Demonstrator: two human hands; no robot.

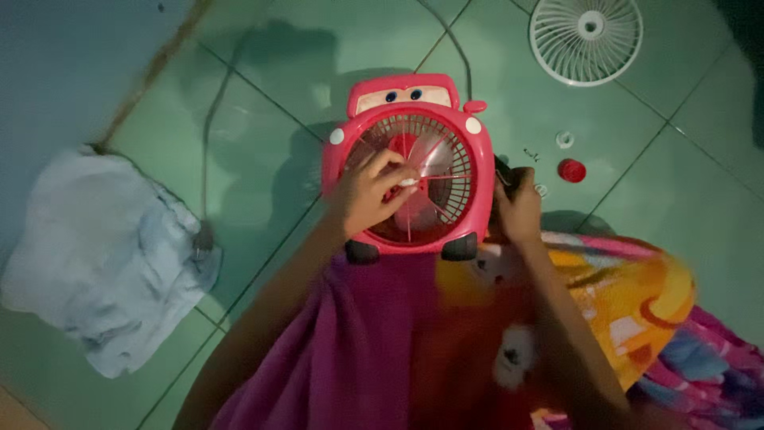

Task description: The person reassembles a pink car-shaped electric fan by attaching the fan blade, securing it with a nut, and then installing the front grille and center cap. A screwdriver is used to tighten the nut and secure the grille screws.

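Green tiled floor (318, 48), left hand (368, 195) on pink fan (407, 163)

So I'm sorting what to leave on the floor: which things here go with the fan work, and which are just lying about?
In hand:
- pink car-shaped fan, left hand on its grille, right hand at its side
- white fan grille
- red cap
- white ring

Lying about:
- pale cloth
- colourful blanket

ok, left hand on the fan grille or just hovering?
Touching. The head view shows the left hand lying on the pink fan's grille, fingers curled against the ribs with no gap visible.
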